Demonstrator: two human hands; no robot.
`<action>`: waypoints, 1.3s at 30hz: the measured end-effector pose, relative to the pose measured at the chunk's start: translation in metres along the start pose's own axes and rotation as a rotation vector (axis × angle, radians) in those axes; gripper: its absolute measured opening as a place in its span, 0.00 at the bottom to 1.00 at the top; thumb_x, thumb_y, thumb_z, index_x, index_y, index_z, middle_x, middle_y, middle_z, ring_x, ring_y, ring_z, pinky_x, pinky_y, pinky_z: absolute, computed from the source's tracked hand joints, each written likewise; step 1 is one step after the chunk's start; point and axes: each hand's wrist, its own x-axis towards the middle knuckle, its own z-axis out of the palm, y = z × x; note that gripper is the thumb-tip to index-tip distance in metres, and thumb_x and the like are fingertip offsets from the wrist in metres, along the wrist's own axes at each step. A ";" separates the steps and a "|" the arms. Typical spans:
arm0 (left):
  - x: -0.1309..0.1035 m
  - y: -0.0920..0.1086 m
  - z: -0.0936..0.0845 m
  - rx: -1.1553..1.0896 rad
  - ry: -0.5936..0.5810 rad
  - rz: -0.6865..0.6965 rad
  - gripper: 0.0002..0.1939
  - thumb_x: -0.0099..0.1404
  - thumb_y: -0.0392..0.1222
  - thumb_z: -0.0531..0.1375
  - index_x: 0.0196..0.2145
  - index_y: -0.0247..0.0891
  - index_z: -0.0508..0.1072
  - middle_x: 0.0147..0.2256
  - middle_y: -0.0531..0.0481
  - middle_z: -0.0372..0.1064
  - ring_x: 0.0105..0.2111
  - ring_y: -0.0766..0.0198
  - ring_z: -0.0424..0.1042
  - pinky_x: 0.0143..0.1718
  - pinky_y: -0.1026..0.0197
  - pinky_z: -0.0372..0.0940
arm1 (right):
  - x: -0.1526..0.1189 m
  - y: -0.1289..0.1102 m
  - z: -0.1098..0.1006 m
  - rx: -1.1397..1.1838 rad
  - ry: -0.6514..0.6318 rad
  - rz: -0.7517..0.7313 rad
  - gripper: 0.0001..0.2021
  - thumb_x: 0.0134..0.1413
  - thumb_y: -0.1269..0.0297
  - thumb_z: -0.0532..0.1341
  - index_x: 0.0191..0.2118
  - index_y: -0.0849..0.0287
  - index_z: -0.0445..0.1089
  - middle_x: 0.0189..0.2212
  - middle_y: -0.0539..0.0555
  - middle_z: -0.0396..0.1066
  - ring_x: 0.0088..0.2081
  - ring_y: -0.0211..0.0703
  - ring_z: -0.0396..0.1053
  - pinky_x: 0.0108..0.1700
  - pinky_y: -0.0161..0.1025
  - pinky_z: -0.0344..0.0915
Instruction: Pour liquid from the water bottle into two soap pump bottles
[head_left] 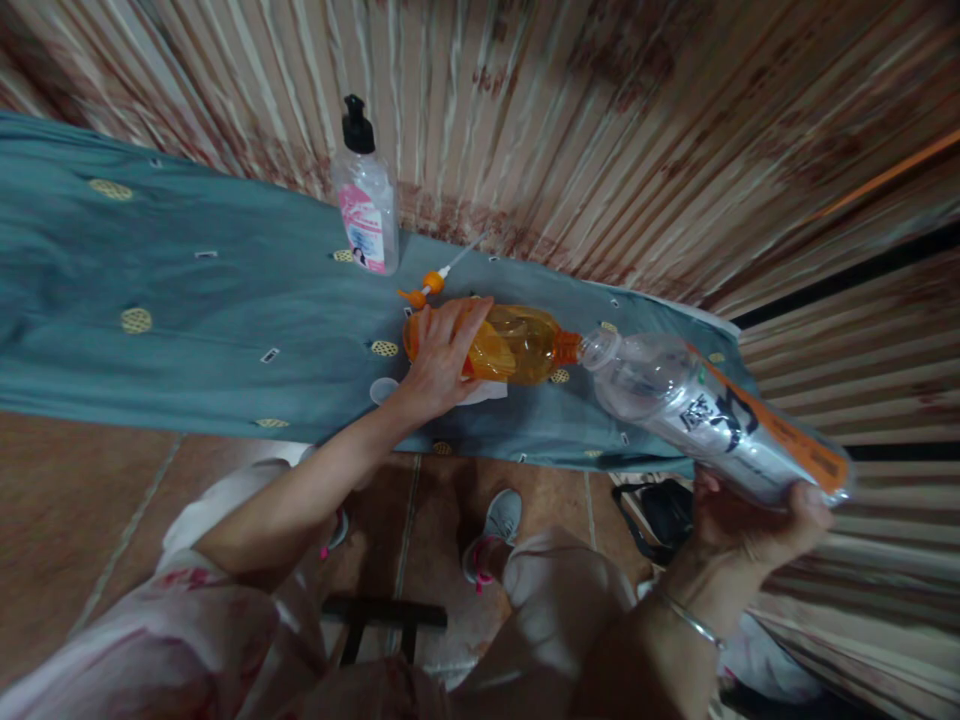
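My left hand (pixel 442 365) is wrapped over an orange see-through bottle (pixel 529 345), which lies tilted over the cloth with its open neck to the right. My right hand (pixel 757 520) holds a large clear bottle (pixel 697 400) with a silver and orange label near its base. The mouths of the two bottles meet or nearly meet; whether they touch cannot be told. Behind the orange bottle lies an orange pump head (pixel 432 283) with a thin tube. A clear pump bottle (pixel 369 215) with a black top and pink label stands to the left of it.
A blue-green cloth (pixel 202 300) with yellow pineapple prints covers the long narrow table. A white piece (pixel 487 391) and a small clear round item (pixel 384 390) lie near my left hand. Pleated curtains (pixel 510 120) hang behind. A black bag (pixel 664 515) is below the front edge.
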 end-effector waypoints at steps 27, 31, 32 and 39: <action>0.001 0.000 0.000 -0.004 -0.001 0.002 0.48 0.59 0.48 0.70 0.70 0.36 0.53 0.64 0.33 0.60 0.65 0.40 0.58 0.68 0.36 0.48 | 0.003 0.002 -0.002 0.054 -0.027 -0.013 0.26 0.26 0.58 0.61 0.41 0.55 0.73 0.48 0.53 0.72 0.36 0.43 0.69 0.14 0.27 0.54; 0.001 0.001 0.000 -0.006 0.002 -0.004 0.47 0.60 0.50 0.69 0.70 0.38 0.52 0.64 0.34 0.60 0.65 0.40 0.58 0.68 0.35 0.47 | 0.003 0.002 -0.004 0.045 -0.023 -0.006 0.25 0.26 0.58 0.61 0.40 0.54 0.73 0.47 0.52 0.72 0.34 0.40 0.67 0.14 0.26 0.54; 0.001 0.001 0.000 -0.006 0.005 -0.002 0.47 0.61 0.50 0.69 0.70 0.38 0.52 0.64 0.34 0.60 0.65 0.41 0.58 0.68 0.35 0.47 | 0.003 0.003 -0.004 0.043 -0.026 -0.008 0.25 0.27 0.58 0.61 0.40 0.54 0.73 0.47 0.52 0.72 0.34 0.40 0.67 0.14 0.26 0.54; 0.000 0.001 0.001 -0.003 0.009 -0.010 0.46 0.62 0.53 0.68 0.70 0.39 0.53 0.64 0.34 0.60 0.65 0.40 0.59 0.68 0.35 0.47 | 0.003 0.004 -0.006 0.053 -0.026 -0.015 0.27 0.27 0.58 0.62 0.42 0.53 0.74 0.43 0.51 0.71 0.33 0.40 0.67 0.14 0.27 0.54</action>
